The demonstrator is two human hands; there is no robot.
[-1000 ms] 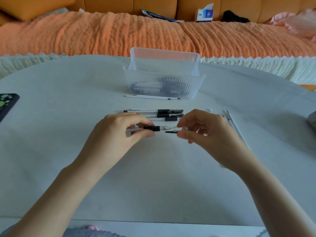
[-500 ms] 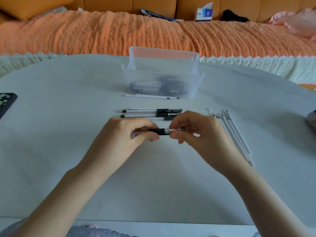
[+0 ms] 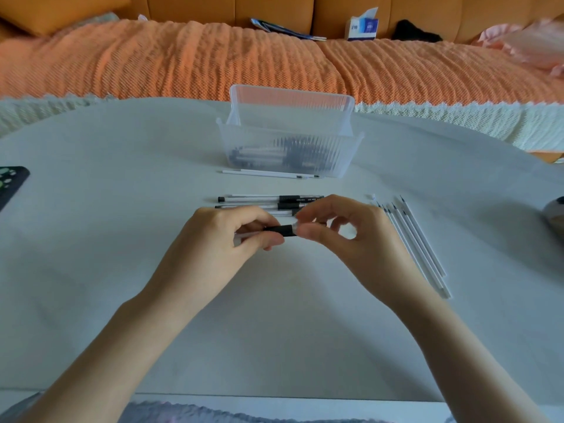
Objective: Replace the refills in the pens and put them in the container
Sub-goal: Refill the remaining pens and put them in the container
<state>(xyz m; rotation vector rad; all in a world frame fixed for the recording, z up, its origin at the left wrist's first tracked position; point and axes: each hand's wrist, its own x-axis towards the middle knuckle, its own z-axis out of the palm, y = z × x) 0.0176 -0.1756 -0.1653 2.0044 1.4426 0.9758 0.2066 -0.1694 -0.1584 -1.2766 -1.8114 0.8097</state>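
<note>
Pen (image 3: 279,231) in both grips — left hand (image 3: 213,242) round barrel, right hand (image 3: 345,239) at tip end

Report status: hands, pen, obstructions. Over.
Left hand grips pen barrel; right hand pinches its tip end. Pen not yet in container. Loose pens and refills lie between hands and container.
</note>
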